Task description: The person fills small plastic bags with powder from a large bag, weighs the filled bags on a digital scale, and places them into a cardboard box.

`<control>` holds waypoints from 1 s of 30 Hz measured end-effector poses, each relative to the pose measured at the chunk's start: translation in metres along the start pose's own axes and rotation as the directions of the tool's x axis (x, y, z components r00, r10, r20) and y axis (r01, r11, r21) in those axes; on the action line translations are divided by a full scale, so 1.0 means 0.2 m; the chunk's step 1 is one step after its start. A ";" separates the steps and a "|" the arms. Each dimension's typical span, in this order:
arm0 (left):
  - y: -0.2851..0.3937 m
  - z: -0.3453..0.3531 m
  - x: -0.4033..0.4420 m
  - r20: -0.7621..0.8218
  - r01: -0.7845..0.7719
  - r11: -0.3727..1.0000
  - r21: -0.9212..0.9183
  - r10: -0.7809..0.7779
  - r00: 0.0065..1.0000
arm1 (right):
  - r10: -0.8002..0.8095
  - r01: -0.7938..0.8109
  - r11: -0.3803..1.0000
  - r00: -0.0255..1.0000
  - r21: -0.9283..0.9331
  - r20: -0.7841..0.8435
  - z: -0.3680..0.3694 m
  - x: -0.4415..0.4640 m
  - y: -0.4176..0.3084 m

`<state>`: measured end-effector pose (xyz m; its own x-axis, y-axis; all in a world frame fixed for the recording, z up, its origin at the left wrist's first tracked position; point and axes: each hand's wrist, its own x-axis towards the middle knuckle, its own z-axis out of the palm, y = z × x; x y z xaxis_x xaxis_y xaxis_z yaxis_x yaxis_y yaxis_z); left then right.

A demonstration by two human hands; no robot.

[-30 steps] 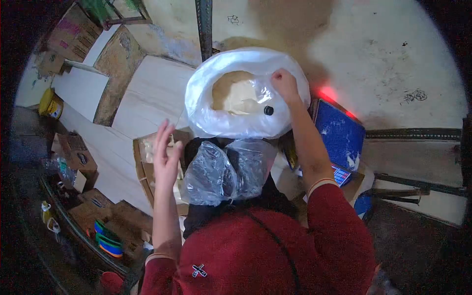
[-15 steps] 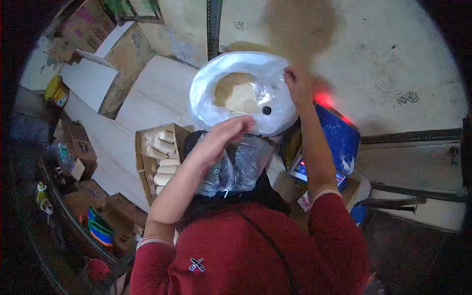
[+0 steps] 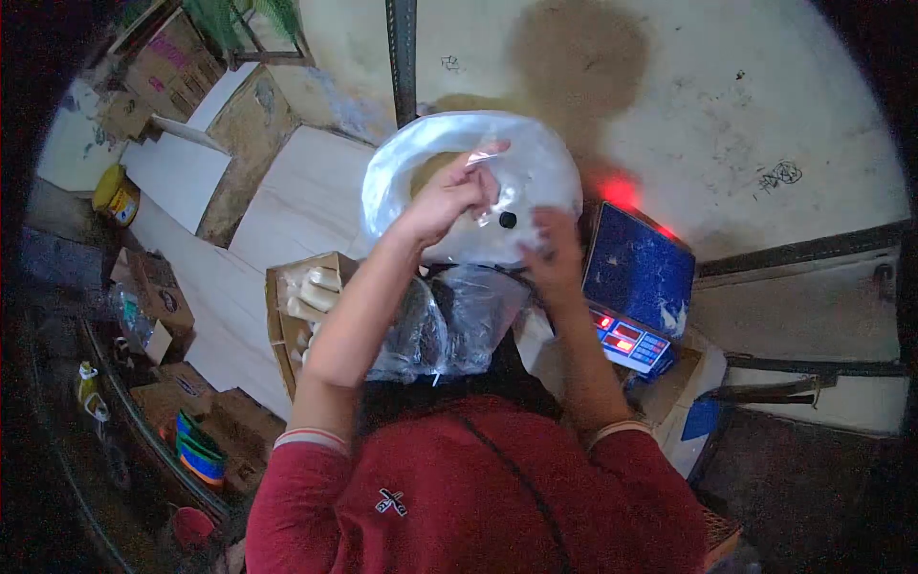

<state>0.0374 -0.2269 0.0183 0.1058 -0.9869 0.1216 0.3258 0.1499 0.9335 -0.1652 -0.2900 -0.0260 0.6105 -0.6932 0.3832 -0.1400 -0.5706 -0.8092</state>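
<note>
I count two hands over one white sack [image 3: 555, 167], one black cap [image 3: 508, 220] between them, one carton and one scale. The sack stands near the wall [image 3: 708, 124], its glossy plastic rim rolled outward into a thick, rounded ring. A tan patch shows at the left of its opening; the rest is behind my left hand [image 3: 459, 196] and some shiny clear film [image 3: 483, 153].

I have the left hand reaching across the sack's front edge, index finger extended, the others partly curled. Film glints at its fingertips, but I cannot tell whether they pinch it. The right hand [image 3: 555, 256] is at the sack's front right edge, blurred, fingers seemingly loose and apart; I cannot tell whether it grips anything.

Below the sack's front edge, crumpled clear bags [image 3: 478, 311] lie on the lap; I cannot separate them well enough to count. Left of them, the open carton [image 3: 278, 335] holds at least three pale packs [image 3: 306, 297] by its far edge, my left forearm hiding the others. Right of the sack is the blue scale [image 3: 639, 273], white smudges at its near right corner, its display [image 3: 626, 340] lit red.
</note>
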 end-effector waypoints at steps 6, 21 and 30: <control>0.24 -0.03 -0.10 0.112 0.047 0.979 0.196 -0.070 0.991 | 0.230 -0.438 0.526 0.898 0.729 0.374 -0.11 0.45 -0.09; 0.11 -0.24 -0.11 -0.109 -0.085 0.231 0.969 0.713 0.693 | 0.114 -0.291 0.808 0.930 0.513 0.349 0.09 0.50 -0.15; -0.03 0.00 -0.17 -0.451 -0.051 0.982 0.184 0.130 0.883 | 0.023 -0.102 0.928 0.975 0.359 0.219 0.20 0.42 -0.12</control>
<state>0.0326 -0.1948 0.0086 0.5598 -0.8251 0.0766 0.1415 0.1863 0.9722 -0.0785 -0.3176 0.0074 0.7633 -0.5924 0.2576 0.0878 -0.3000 -0.9499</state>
